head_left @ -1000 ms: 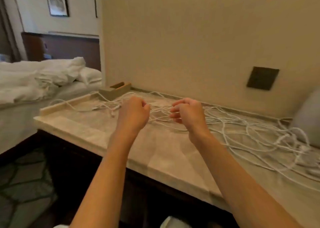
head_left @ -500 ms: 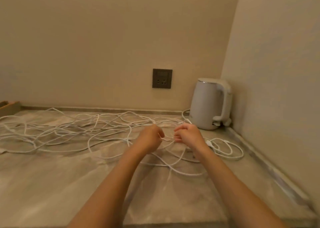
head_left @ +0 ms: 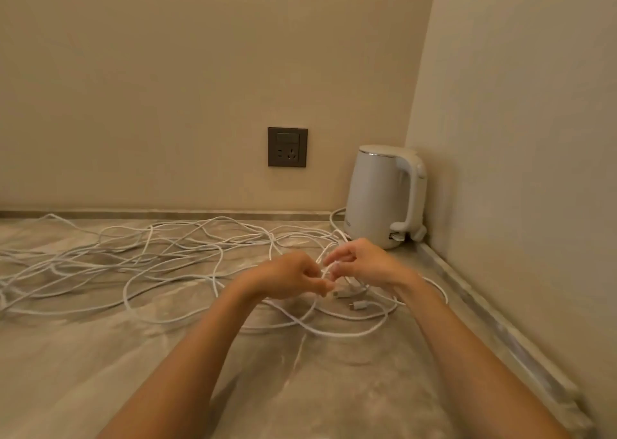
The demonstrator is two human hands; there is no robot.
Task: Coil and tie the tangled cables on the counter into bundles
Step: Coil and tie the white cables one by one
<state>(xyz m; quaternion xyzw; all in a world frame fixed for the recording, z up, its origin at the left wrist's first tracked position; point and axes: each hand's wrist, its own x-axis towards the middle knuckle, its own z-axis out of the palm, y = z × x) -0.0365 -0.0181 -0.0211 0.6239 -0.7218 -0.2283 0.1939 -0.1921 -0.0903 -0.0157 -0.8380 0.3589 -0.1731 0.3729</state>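
Observation:
Thin white cables [head_left: 140,258] lie tangled across the marble counter [head_left: 100,365], spreading from the far left to the right corner. My left hand [head_left: 287,276] and my right hand [head_left: 364,261] meet above the right part of the tangle, fingers curled. Both pinch the same white strand [head_left: 325,270] between them. Just below the hands lie two cable plugs [head_left: 359,305] on loose loops.
A white electric kettle [head_left: 384,195] stands in the right back corner, close behind my right hand. A dark wall socket [head_left: 287,146] sits on the back wall. The side wall [head_left: 534,171] bounds the counter on the right.
The view swung from the counter's left end and bed to the right corner with the kettle. My hands, curled over the left part of the tangle before, now pinch a strand near the plugs.

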